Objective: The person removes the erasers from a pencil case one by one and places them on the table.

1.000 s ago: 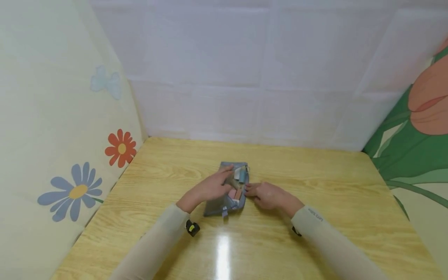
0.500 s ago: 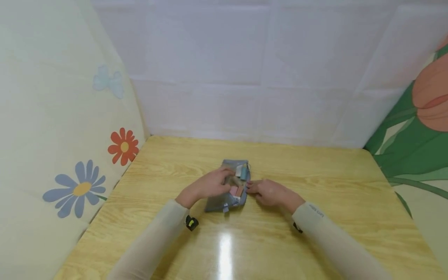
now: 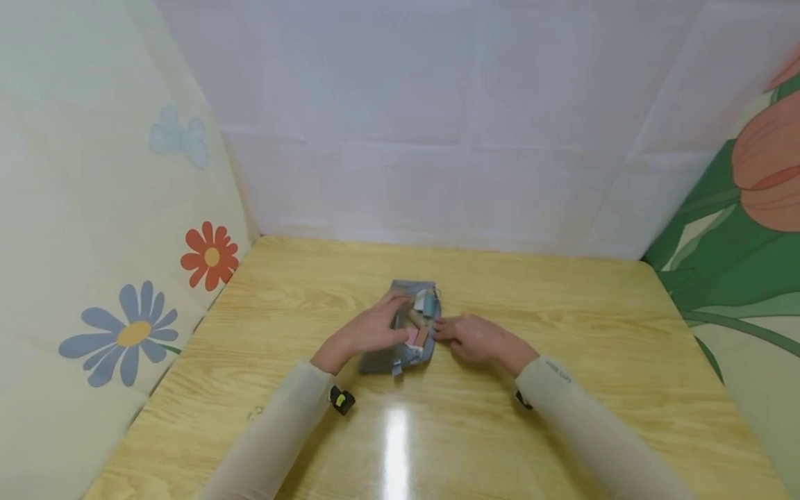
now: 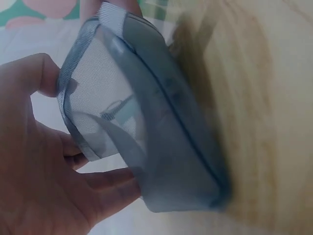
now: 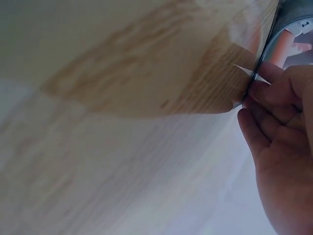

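Little changes: the mesh pouch (image 3: 378, 360) stays near the middle of the table (image 3: 562, 305). The left hand (image 3: 375, 326) grips its rim, the right hand (image 3: 478, 339) pinches its edge, leaving the contents (image 3: 421, 336) exposed.

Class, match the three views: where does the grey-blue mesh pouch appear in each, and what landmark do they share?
Head: the mesh pouch is below centre, midway across.
Left wrist: large, through the middle, reaching the top.
Right wrist: only partly shown, at the top right corner.
Shared landmark: the wood-grain table.
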The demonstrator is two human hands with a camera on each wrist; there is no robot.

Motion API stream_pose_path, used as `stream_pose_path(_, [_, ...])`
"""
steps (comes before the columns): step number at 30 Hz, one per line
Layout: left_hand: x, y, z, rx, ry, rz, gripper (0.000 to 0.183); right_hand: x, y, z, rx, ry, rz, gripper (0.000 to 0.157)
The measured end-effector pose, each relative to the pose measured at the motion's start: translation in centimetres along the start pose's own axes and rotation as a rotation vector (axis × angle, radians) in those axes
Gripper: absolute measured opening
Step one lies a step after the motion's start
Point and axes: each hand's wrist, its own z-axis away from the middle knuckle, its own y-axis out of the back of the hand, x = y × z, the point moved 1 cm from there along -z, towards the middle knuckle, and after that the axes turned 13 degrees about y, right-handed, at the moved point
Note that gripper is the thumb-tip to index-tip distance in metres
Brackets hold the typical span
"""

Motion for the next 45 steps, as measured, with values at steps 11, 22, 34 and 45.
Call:
stream_pose_path(11, [-1.7,-0.7,-0.1,-0.021,-0.048,0.151,0.074,-0.1,0.6,0.1,-0.021,-0.033,-0.007,0.04])
stream_pose_path(22, [-1.2,-0.5,-0.1,-0.064,-0.03,0.138,0.077,0.0,0.9,0.3,0.087,-0.018,-0.081,0.038])
stream_pose_path(34, [-1.5,-0.5,0.0,-0.097,-0.029,0.132,0.087,-1.6,1.0,-1.2,0.206,-0.219,-0.23,0.034])
stream_pose_path(45, [-1.6,-0.4,0.2,-0.117,-0.041,0.135,0.089,-2.4,0.7,-2.1,0.216,-0.246,-0.154,0.045])
